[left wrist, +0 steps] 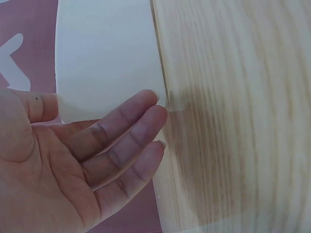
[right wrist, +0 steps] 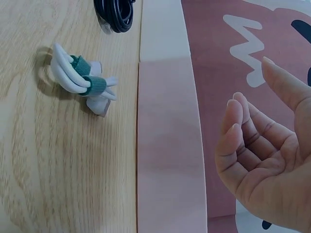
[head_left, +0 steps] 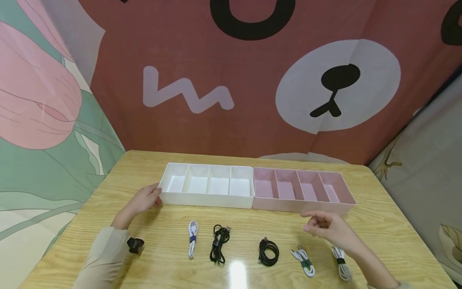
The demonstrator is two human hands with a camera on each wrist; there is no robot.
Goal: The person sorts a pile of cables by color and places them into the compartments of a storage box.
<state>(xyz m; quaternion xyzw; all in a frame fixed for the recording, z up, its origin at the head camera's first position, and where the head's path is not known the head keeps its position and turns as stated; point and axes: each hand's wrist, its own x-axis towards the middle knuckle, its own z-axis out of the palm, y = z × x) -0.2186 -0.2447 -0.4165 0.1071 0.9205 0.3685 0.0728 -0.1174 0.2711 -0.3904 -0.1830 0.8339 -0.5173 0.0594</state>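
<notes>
At the left end of a white divided organizer box [head_left: 205, 199], my left hand [head_left: 146, 198] touches the front corner. In the left wrist view its fingers [left wrist: 124, 145] are loosely extended beside the box's end. My right hand [head_left: 333, 230] is above the table in front of the pink divided organizer box [head_left: 296, 204], fingers loosely bent, holding nothing. Near it lie a white cable with a green strap [head_left: 304, 261] and a white cable with a black strap [head_left: 341, 263], the latter partly hidden by the arm.
Along the wooden table [head_left: 162, 257] lie a white cable with a blue strap [head_left: 193, 239], a bundled black cable [head_left: 218, 244] and a coiled black cable [head_left: 268, 252]. A small black object [head_left: 135, 245] shows beside the left sleeve. Printed cloth [head_left: 252, 132] hangs behind the table.
</notes>
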